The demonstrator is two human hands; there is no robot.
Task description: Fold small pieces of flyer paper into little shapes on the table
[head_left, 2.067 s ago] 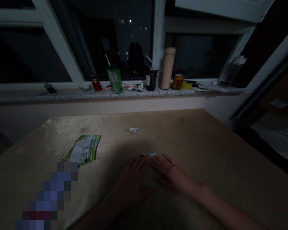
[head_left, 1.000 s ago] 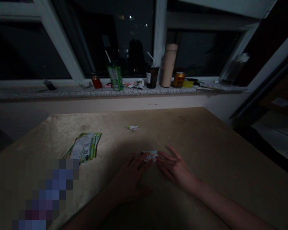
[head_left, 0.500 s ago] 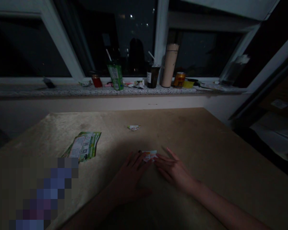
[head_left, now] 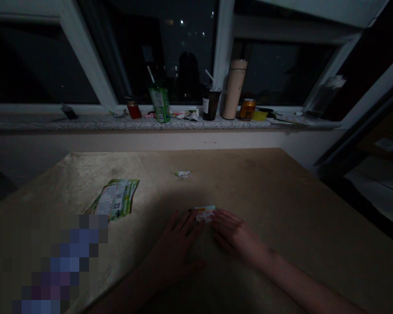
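Small paper between two hands on the table
The left hand, grip released, lies with fingers spread at the paper's left edge; the right hand, also unclenched, rests its fingertips at the right edge. Green packets lie to the left.

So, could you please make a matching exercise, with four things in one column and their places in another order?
Things:
1. Blue-edged piece
2. Triangular piece
3. Green packets
4. Beige flask

Places:
A. Standing on the windowsill
B. On the left part of the table
C. Between left hand and right hand
D. Alone, beyond both hands

Pairs: 1-C, 2-D, 3-B, 4-A
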